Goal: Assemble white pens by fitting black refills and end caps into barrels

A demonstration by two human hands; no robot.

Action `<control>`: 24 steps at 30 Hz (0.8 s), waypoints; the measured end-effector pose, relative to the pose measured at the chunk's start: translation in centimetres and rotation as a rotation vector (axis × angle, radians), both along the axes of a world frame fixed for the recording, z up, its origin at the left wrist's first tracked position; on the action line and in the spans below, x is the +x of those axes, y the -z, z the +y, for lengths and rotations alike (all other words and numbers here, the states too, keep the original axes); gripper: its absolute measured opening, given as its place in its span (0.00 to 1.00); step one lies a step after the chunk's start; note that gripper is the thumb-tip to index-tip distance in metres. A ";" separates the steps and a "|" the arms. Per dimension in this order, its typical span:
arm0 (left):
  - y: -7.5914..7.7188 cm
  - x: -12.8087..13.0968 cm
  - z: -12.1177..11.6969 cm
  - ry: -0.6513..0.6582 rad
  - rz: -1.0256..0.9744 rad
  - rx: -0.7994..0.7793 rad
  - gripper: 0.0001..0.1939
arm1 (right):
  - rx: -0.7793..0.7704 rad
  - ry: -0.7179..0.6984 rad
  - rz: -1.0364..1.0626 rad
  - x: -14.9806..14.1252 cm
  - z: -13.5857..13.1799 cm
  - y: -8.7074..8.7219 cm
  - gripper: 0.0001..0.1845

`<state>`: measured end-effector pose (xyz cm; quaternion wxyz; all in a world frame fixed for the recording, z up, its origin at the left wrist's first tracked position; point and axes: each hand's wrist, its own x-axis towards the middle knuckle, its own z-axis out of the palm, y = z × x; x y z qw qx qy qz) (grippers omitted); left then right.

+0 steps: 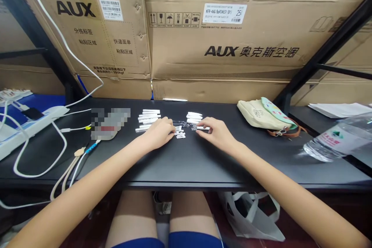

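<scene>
Hands (159,133) among white pen parts (149,117), right perhaps holding one

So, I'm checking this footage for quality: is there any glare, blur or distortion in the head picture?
In the head view, the water bottle looks stretched near the right edge; the black tabletop carries a soft sheen; blocky pixelation covers part of the grey device; the small white pieces by the left hand lack fine detail.

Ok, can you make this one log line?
left hand: by small white pieces | right hand: by white tube | pouch: right side
</scene>
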<state>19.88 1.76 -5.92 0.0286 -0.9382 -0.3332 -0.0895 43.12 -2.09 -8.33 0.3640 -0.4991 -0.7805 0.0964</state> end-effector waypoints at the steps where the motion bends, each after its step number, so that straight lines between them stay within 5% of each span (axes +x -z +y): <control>1: 0.0 0.0 0.1 -0.005 -0.001 -0.008 0.08 | 0.001 0.055 -0.029 0.9 0.1 0.0 0.07; 5: -0.3 0.3 0.2 -0.014 -0.189 -0.129 0.06 | -0.002 0.122 -0.143 3.3 0.9 0.8 0.08; 9: -0.5 1.2 -0.4 -0.143 -0.765 -0.525 0.11 | -0.027 0.096 -0.166 3.9 1.2 0.9 0.06; 15: 0.1 2.7 -1.8 -0.534 -1.598 -1.176 0.15 | -0.130 0.073 0.138 2.5 -1.0 -4.1 0.09; 19: 0.2 4.1 -2.4 -0.553 -1.686 -1.276 0.18 | 0.004 -0.020 0.437 -1.6 -2.3 -6.3 0.08; 22: 0.0 4.7 -2.8 -0.434 -1.771 -1.285 0.20 | -0.115 -0.246 0.338 -5.1 -2.1 -5.4 0.06; 24: 0.0 4.9 -3.1 -0.405 -1.824 -1.280 0.20 | -0.141 -0.229 0.392 -6.6 -1.6 -4.5 0.06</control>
